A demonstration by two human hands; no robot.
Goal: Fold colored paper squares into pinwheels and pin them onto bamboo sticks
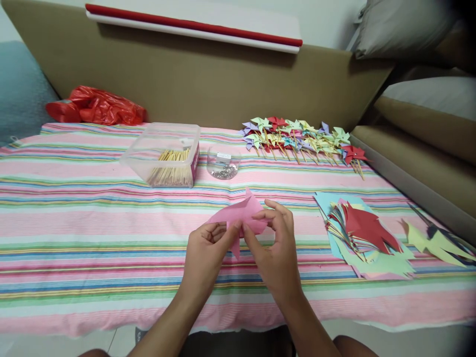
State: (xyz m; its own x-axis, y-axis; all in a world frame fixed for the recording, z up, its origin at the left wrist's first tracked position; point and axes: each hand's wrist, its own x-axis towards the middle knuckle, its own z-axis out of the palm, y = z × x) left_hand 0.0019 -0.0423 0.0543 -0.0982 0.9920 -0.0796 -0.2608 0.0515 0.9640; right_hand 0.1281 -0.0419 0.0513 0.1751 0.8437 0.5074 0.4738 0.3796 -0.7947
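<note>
A piece of pink paper (238, 212), cut into pointed flaps, is held up over the striped cloth between my two hands. My left hand (208, 248) pinches it near its middle, thumb on top and fingers curled behind. From the other side my right hand (277, 243) presses its thumb close to the left thumb, its fingers bent round the right flap. One flap points up, another hangs down below the thumbs. Beyond the paper stand a clear round dish (223, 168) of small metal pins and a clear plastic box (163, 158) of thin wooden sticks.
Finished paper pinwheels (297, 136) on sticks lie in rows at the back right. Cut coloured paper (366, 230) is stacked at the right, beside scissors (442, 235) partly under a yellow cut sheet (427, 243). A red plastic bag (100, 106) sits back left.
</note>
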